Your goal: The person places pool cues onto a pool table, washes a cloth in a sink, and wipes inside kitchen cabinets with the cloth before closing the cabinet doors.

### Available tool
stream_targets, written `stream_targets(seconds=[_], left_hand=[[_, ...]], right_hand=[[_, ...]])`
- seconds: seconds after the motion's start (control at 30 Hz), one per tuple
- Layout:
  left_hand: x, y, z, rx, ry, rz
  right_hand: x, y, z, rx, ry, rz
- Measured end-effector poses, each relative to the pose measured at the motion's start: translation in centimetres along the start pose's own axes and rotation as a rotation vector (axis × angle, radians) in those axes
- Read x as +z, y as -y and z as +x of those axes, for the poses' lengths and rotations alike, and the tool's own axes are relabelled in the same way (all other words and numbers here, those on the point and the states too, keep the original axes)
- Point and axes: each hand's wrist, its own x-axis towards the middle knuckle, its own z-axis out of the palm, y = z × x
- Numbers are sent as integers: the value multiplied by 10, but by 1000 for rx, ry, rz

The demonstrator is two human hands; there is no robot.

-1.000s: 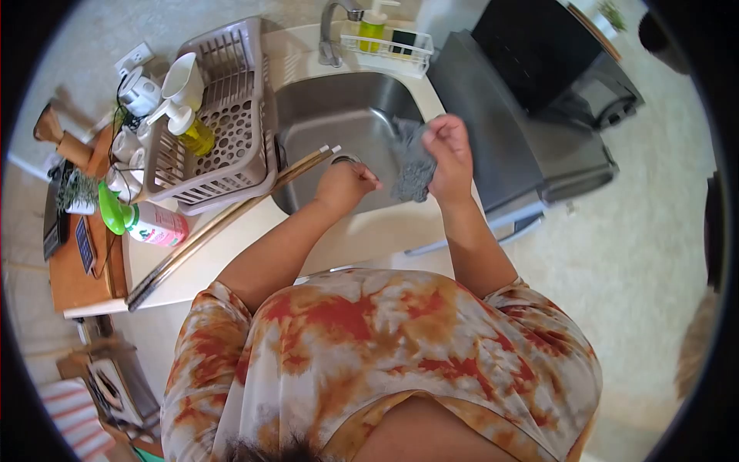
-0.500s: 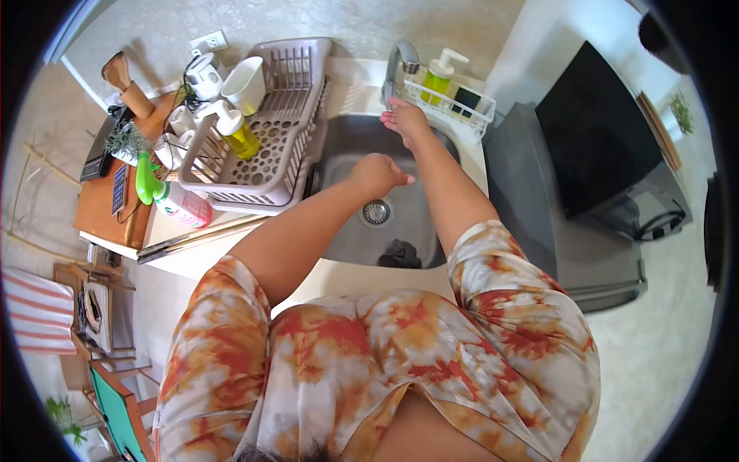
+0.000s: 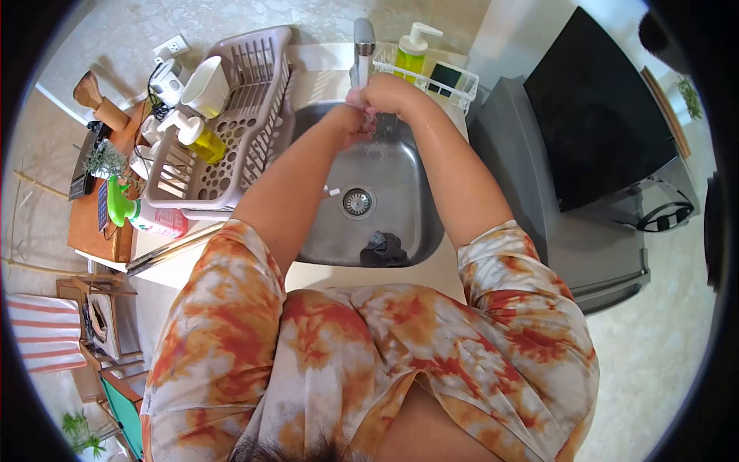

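Note:
Both hands meet under the faucet (image 3: 364, 42) at the back of the metal sink (image 3: 400, 200), with water running over them. My left hand (image 3: 350, 123) is on the left and lower; its fingers are blurred by water and partly hidden. My right hand (image 3: 385, 94) comes over from the right, touching or nearly touching the left, its fingers mostly hidden behind its back. A wet dark grey cloth (image 3: 382, 249) lies crumpled at the near edge of the sink basin. The drain (image 3: 356, 202) shows in the basin's middle.
Left of the sink stands a dish rack (image 3: 254, 146) with a yellow pump bottle (image 3: 202, 141). A spray bottle (image 3: 158, 219) and long sticks (image 3: 173, 250) lie nearer. A wire caddy (image 3: 462, 96) with a soap bottle (image 3: 410, 55) is behind the sink; a dark screen (image 3: 600, 108) is right.
The grey cloth has left my right hand and now lies in the sink. My right hand has moved to the faucet, my left hand has joined it, and water now runs.

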Motion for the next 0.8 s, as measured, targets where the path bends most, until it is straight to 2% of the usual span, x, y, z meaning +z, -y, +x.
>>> stream_targets(seconds=[0.03, 0.1, 0.23, 0.3, 0.33, 0.4, 0.43, 0.47, 0.5, 0.53, 0.57, 0.63, 0.67, 0.7, 0.73, 0.8], left_hand=[[-6, -1, 1, -6, 5, 3], [-16, -4, -1, -43, 154, -17], [-9, -7, -15, -21, 118, 43], [-2, -6, -19, 37, 42, -7], [2, -5, -15, 69, -22, 101], [-7, 5, 16, 81, 52, 334], [1, -6, -9, 152, -64, 674], [11, -17, -40, 120, -160, 684], [2, 6, -11, 280, -177, 1211], [7, 9, -30, 280, -257, 1281], [14, 18, -36, 229, -146, 1342], [32, 28, -89, 270, -91, 1593], [32, 42, -89, 393, -2, 1661], [31, 54, -83, 517, 99, 1724], [34, 49, -86, 516, 84, 1720], [47, 35, -101, 747, 158, 1937]], right_hand=[[-2, -1, -1, 7, -1, 5], [-5, -2, 0, -62, 121, -257], [-4, -17, 13, -203, 155, -388], [-3, -14, 7, -183, -151, -245], [6, -40, 31, -437, -328, -291], [10, -37, 20, -237, -180, -512], [27, -75, 37, -386, -286, -566], [32, -53, 13, -165, -260, -639], [39, -62, 6, -286, -231, -633], [42, -64, 4, -334, -216, -641], [43, -67, 4, -371, -203, -650], [41, -86, 14, -587, -271, -569], [33, -77, 10, -612, -270, -576], [20, -65, -1, -324, -93, -307], [6, -51, -13, -28, 82, -39], [-27, -28, -36, -262, 75, 5]])
